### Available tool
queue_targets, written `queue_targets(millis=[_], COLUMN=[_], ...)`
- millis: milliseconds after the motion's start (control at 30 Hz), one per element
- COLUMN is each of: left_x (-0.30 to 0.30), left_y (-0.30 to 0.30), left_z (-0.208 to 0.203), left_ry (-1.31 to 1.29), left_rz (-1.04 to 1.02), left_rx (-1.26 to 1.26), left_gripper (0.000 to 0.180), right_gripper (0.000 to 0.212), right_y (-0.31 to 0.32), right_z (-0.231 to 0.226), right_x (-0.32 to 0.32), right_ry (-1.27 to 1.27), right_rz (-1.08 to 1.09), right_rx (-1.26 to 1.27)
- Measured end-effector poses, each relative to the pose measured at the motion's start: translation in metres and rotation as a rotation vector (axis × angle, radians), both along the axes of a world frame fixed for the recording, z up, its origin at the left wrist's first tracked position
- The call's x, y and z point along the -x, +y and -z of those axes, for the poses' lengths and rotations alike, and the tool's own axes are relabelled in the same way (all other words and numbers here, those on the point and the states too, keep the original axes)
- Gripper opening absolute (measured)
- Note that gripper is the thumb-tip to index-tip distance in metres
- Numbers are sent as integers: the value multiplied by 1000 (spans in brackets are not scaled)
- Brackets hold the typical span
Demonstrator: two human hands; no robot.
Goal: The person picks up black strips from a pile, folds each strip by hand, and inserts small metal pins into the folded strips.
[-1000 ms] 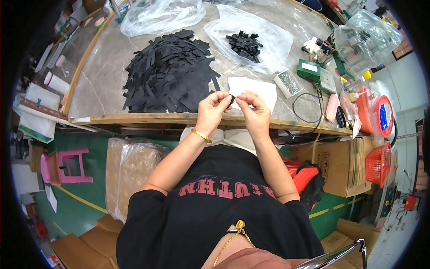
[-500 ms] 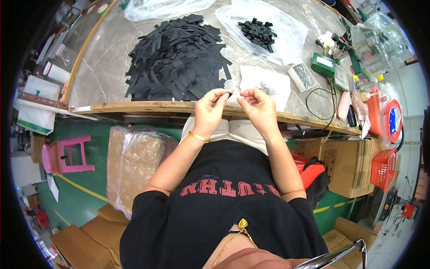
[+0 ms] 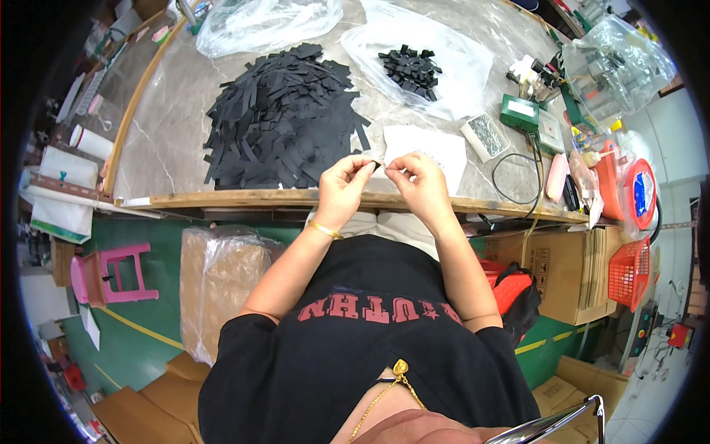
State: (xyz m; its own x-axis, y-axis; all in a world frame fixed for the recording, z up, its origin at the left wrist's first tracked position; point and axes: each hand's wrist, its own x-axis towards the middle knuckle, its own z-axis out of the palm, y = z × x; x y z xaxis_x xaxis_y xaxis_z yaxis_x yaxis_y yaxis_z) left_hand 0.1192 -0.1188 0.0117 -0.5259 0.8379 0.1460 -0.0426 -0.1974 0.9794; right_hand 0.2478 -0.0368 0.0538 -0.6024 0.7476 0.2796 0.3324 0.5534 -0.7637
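Black piece [image 3: 376, 166] is in your left hand [image 3: 339, 189], held near the tips of your thumb and forefinger, with that grip closed on it. It is small and mostly covered by your fingers, so its full shape does not show. You have it over the near edge of the bench [image 3: 166, 118], right in front of you. Your right hand [image 3: 424, 183] is just beside it, thumb and forefinger brought together at the tips, so that grip is closed too; whether something tiny is caught in it, you cannot tell from this view.

Beyond your left hand lies a big, loose pile of black strips [image 3: 277, 118], heaped on the bench. Past your right hand, a white sheet [image 3: 414, 139] lies flat, its near part behind your fingers. Just right of the sheet is a small box [image 3: 484, 138] filled with fine silvery bits. Farther back, a smaller heap of black pieces [image 3: 410, 72] rests on a clear plastic bag [image 3: 467, 78], and another plastic bag [image 3: 270, 26] lies behind the big pile. To the right of the small box, you have a green box [image 3: 520, 112] with a dark cable [image 3: 495, 183] looping across the bench. You wear a gold bracelet [image 3: 325, 229] on your left wrist.
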Motion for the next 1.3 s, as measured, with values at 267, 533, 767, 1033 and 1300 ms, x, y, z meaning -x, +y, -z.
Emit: queue_targets(millis=[267,533,767,1033,1300], left_x=[9,9,4,15,10], left_y=[22,13,18,13,11], left_z=[-3,-3,-5,9,14], left_ry=[-364,-223,-272,-306,-238], left_rz=[134,97,113,136,150], left_rx=[153,209,202,156,172], left_gripper=[17,16,17,15,14], right_gripper=[11,9,12,16,15], right_y=[16,12,17,15,18], right_z=[12,30,36,34,39], right_x=[-2,0,-10,1,1], right_ry=[188,274,337,279,235], right_rz=[-39,-153,-60,-149,-106], right_rx=[678,848,934,970,989])
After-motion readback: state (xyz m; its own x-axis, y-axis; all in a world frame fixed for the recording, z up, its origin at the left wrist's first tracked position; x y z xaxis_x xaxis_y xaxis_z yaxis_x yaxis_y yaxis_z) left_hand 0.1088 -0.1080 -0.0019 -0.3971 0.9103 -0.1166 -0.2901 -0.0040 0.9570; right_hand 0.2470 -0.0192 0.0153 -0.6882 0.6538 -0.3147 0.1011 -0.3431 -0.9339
